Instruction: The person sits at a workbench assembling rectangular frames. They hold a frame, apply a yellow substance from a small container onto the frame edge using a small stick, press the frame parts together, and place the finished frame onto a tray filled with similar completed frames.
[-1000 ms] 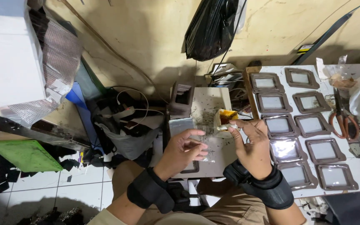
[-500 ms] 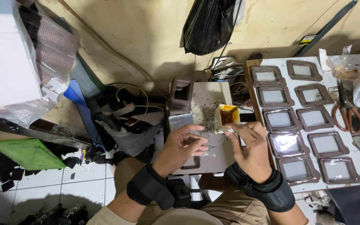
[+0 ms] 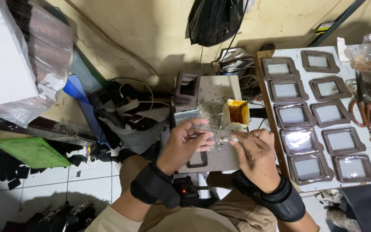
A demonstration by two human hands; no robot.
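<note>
My left hand [image 3: 186, 142] and my right hand [image 3: 255, 155] meet over a small grey work board [image 3: 220, 92], both pinching a thin clear plastic piece [image 3: 220, 134] stretched between the fingertips. Just beyond the hands stands a small open container of yellow-orange glue [image 3: 237, 112]. A dark brown frame [image 3: 197, 160] lies on the board under my left hand. Both wrists wear black bands.
A white board [image 3: 368, 169] on the right carries several brown frames with clear windows [image 3: 292, 115]. Orange-handled scissors [image 3: 363, 107] lie at its right edge. A black bag [image 3: 214, 19] hangs on the wall. Black scraps, cables and a green sheet [image 3: 31, 151] litter the tiled floor at left.
The hands have stayed together over the board, shifting slightly as they handle the clear piece. The view has drifted a little.
</note>
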